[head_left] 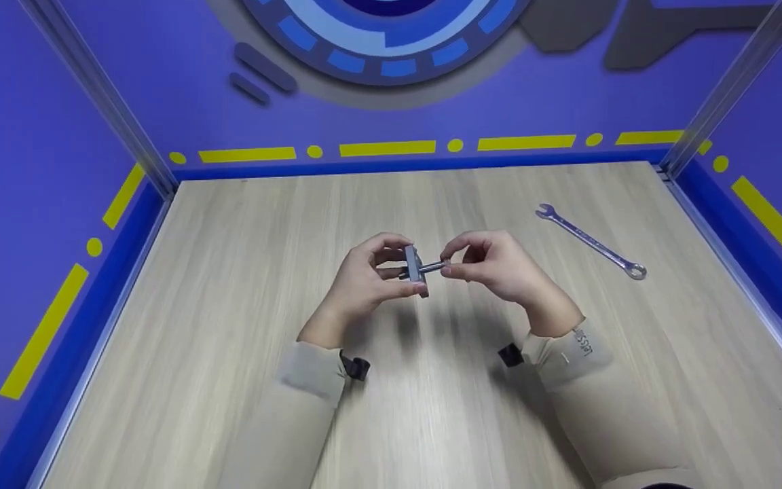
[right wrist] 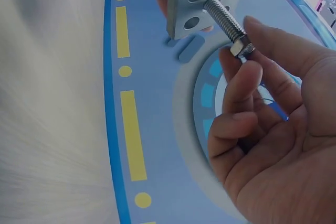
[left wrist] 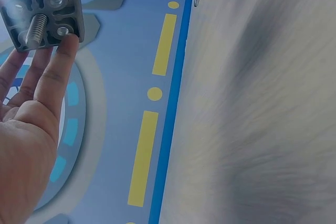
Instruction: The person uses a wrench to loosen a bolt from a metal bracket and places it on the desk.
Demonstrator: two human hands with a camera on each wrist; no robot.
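My left hand (head_left: 367,275) grips a square grey metal plate (head_left: 411,261) by its edges, fingers at the far edge and thumb at the near one. In the right wrist view the plate's smooth face shows round holes near its corners, and a threaded rod (right wrist: 223,18) stands out of its centre. A hex nut (right wrist: 242,46) sits near the rod's outer end. My right hand (head_left: 496,265) pinches at that end with thumb and index finger. The left wrist view shows the ribbed back, where a threaded end (left wrist: 37,30) sticks out. The plate is held above the table.
A combination wrench (head_left: 591,241) lies diagonally on the wooden table (head_left: 241,285), right of my hands. Blue panels with yellow marks (head_left: 387,148) rise along the back and sides, with metal posts (head_left: 102,95) at the corners.
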